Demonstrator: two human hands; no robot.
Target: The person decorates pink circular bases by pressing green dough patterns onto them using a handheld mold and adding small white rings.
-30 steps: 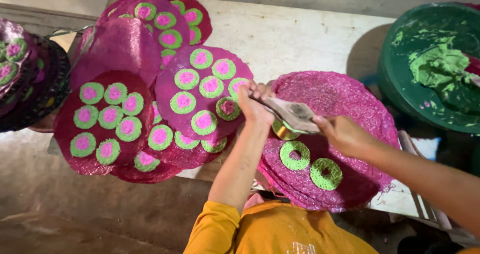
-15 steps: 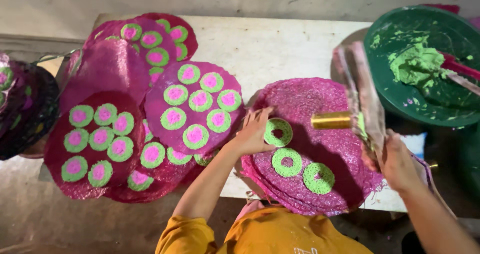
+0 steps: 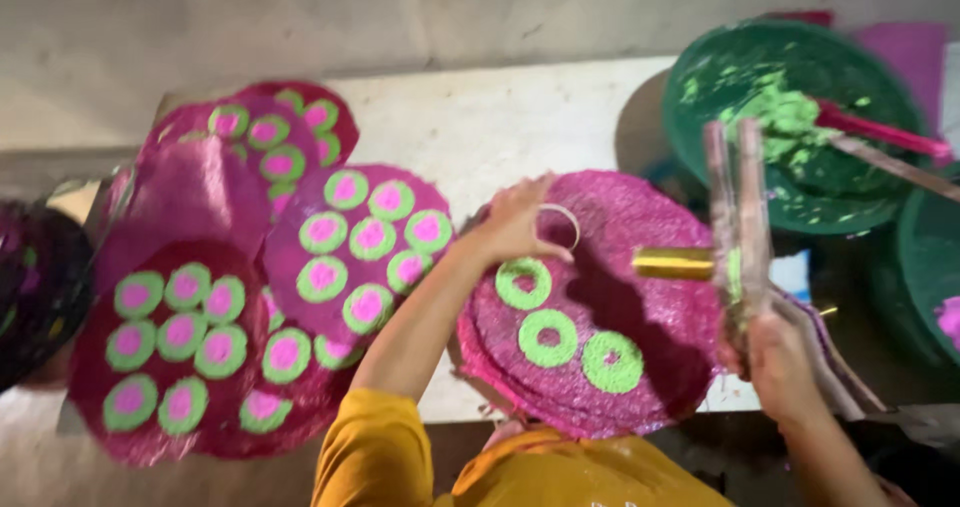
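Note:
My left hand [image 3: 515, 222] rests on a pink glittery round mat [image 3: 610, 297] and holds a thin ring mould [image 3: 562, 225] against it. Three green paste rings [image 3: 550, 337] lie on that mat. My right hand [image 3: 778, 352] grips a long flat wooden tool [image 3: 740, 207] with a gold cylinder [image 3: 672, 263] sticking out of its side, upright over the mat's right edge. Green paste smears the tool.
Several pink mats with green-and-pink discs [image 3: 355, 252] overlap on the left of the white table [image 3: 520, 117]. A green bowl [image 3: 770, 97] of green paste with a pink-handled tool [image 3: 880, 132] sits at the upper right. Dark mats [image 3: 40, 277] lie at the far left.
My right hand has swung the wooden tool from over the mat out to the right and stood it upright. A third green ring has appeared. My left hand moved up to the mat's top.

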